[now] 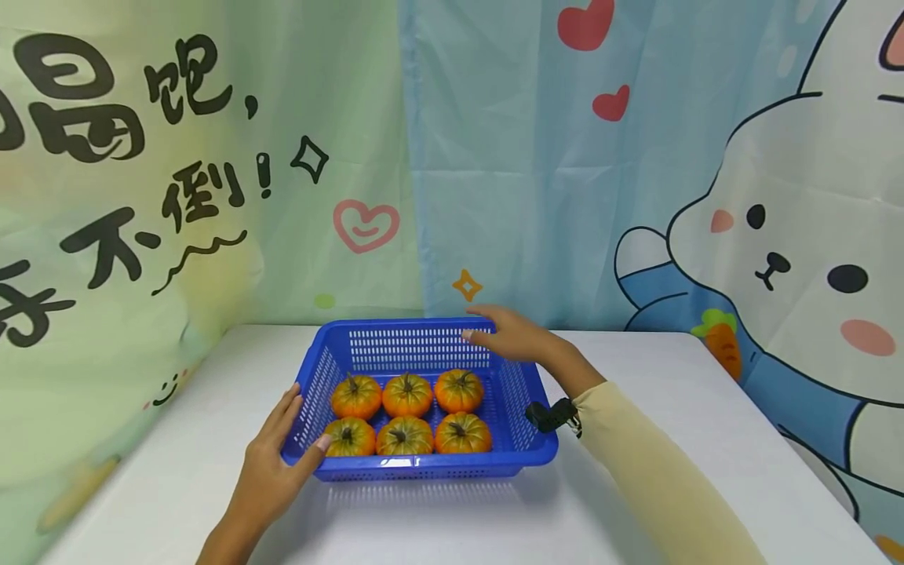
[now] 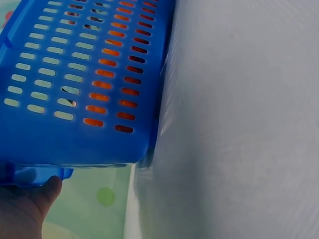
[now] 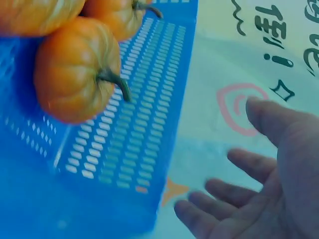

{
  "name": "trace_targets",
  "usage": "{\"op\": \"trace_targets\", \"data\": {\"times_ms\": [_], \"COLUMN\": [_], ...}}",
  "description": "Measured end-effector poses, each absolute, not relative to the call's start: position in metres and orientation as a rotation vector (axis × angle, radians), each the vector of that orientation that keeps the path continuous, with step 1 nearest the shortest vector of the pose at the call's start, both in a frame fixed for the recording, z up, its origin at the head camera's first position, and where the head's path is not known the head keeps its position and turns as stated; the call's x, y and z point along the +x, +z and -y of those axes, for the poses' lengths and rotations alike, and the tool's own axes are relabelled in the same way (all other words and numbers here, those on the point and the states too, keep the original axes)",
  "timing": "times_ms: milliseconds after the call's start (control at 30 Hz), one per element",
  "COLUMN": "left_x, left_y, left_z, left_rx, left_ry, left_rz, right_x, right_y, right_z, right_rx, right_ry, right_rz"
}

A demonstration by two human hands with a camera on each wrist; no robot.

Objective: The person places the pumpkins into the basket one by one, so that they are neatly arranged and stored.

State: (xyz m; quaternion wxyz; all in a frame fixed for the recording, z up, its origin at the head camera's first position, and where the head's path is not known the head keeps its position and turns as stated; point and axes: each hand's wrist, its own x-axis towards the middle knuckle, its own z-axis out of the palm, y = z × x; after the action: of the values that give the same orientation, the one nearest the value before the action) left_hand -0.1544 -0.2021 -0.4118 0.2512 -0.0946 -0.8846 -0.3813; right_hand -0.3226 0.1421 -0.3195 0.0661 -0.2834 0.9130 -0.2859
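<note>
A blue plastic basket [image 1: 438, 464] with slotted walls stands on the white table. Several small orange pumpkins [image 1: 407, 395] with green stems sit inside it in two rows. The left hand [image 1: 263, 480] is at the basket's front left corner, fingers extended along the left side and thumb over the front rim. In the left wrist view, the thumb [image 2: 49, 193] lies by the blue rim and the other fingers are hidden. Above the back right rim, the right hand [image 1: 519, 337] holds nothing, its fingers spread. The right wrist view shows the palm beside the basket wall [image 3: 124, 124].
The white tabletop [image 1: 636, 408] extends around the basket. Behind it hangs a printed curtain [image 1: 494, 196] with hearts, black lettering and a cartoon rabbit. A dark band [image 1: 551, 416] circles the right wrist near the basket's right rim.
</note>
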Motion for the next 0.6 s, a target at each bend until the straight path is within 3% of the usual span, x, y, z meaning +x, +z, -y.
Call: {"op": "trace_targets", "data": {"times_ms": [600], "left_x": [-0.161], "left_y": [-0.398], "left_z": [0.221], "left_rx": [-0.394], "left_ry": [-1.029], "left_rz": [2.452], "right_x": [-0.328], "right_y": [-0.325], "right_z": [-0.229], "right_rx": [-0.550], "right_ry": [-0.921], "right_rz": [-3.061]}}
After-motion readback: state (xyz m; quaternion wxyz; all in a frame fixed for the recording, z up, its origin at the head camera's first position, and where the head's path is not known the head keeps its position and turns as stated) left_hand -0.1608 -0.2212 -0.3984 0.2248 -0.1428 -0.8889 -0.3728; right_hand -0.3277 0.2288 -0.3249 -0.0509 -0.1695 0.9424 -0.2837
